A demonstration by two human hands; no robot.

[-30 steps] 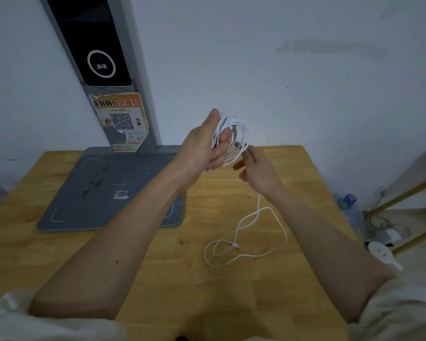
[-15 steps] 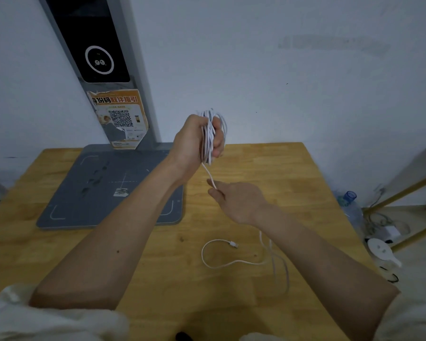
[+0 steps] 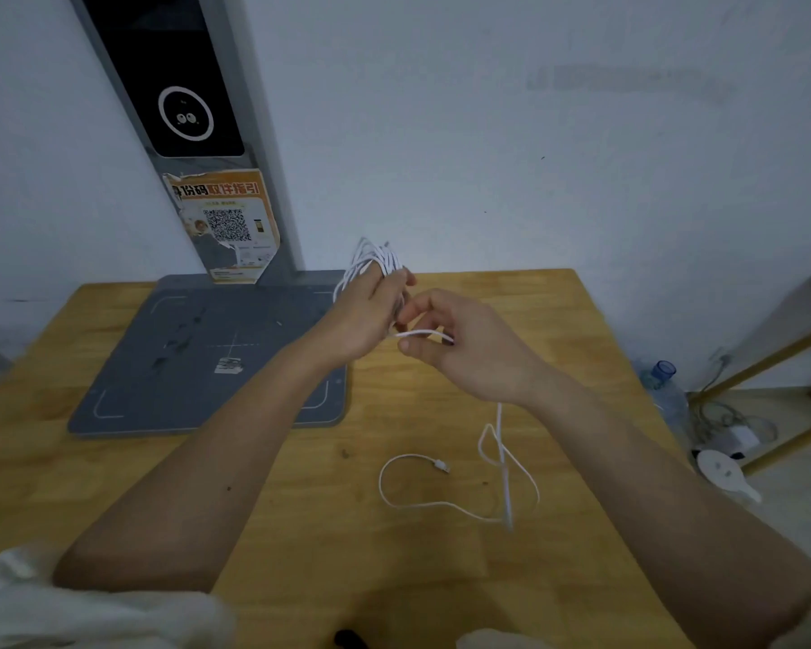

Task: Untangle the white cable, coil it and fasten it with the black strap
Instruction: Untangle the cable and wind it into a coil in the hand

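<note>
My left hand (image 3: pixel 364 320) is closed around a bundle of white cable (image 3: pixel 375 260) loops, held above the far part of the wooden table (image 3: pixel 300 531). My right hand (image 3: pixel 460 348) is right beside it and pinches the free strand of the same cable. From under the right wrist the cable hangs down to the table, where its loose end lies in an open loop (image 3: pixel 441 505) ending in a small plug (image 3: pixel 441 466). A small dark object (image 3: pixel 347 639) shows at the bottom edge; whether it is the black strap I cannot tell.
A grey base plate (image 3: pixel 183 363) with an upright post (image 3: pixel 197 133) and an orange QR label (image 3: pixel 228 222) stands at the table's back left against the wall. On the floor to the right are a blue-capped bottle (image 3: pixel 665 372), cords, a white device (image 3: pixel 722 470) and a yellow frame (image 3: pixel 768 367).
My right hand has risen from lower down to beside the left hand, carrying the strand up. The slack on the table has shortened and shifted right.
</note>
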